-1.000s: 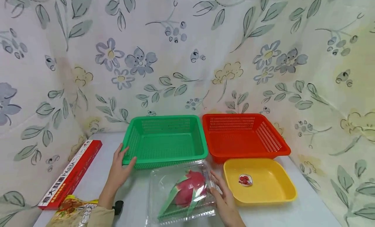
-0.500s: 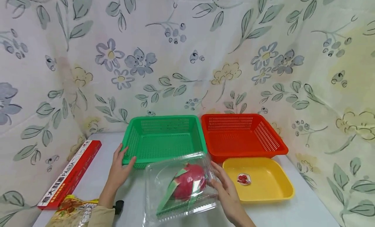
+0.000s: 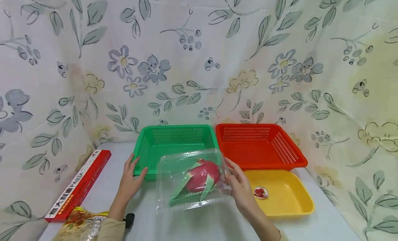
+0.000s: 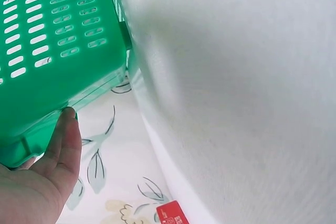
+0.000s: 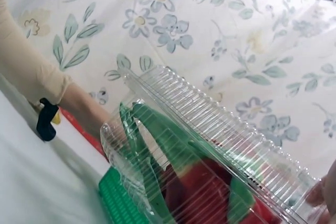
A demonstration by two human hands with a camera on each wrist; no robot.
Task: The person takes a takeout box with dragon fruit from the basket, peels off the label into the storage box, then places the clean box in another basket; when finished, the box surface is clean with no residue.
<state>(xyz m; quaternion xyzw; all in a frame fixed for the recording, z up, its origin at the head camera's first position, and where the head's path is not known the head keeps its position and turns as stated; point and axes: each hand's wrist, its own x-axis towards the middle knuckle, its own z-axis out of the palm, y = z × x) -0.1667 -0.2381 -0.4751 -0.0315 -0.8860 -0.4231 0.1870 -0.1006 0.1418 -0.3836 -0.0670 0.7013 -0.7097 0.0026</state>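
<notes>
In the head view my right hand [image 3: 244, 189] grips the right side of a clear plastic clamshell box [image 3: 168, 180]. Inside lies a red dragon fruit [image 3: 203, 175] with green leaf tips. The tilted box hangs above the table and overlaps the front of a green plastic basket [image 3: 180, 132]. My left hand [image 3: 130, 180] touches the basket's left side near its front corner. From the left wrist, straight fingers [image 4: 67, 145] lie against the green wall. The right wrist view shows the box's ribbed edge [image 5: 210, 114] close up, with only a bit of the right hand at the edge.
A red basket [image 3: 248, 146] stands right of the green one. In front of it is a yellow tray [image 3: 280, 192] with a small fruit sticker [image 3: 261, 192]. At left lie a red pasta box [image 3: 79, 185] and a food bag [image 3: 79, 225] by the left sleeve, near a small black object [image 3: 129, 220].
My right hand has raised the clamshell box from low over the table toward the green basket's front. The left hand has stayed at the basket's side.
</notes>
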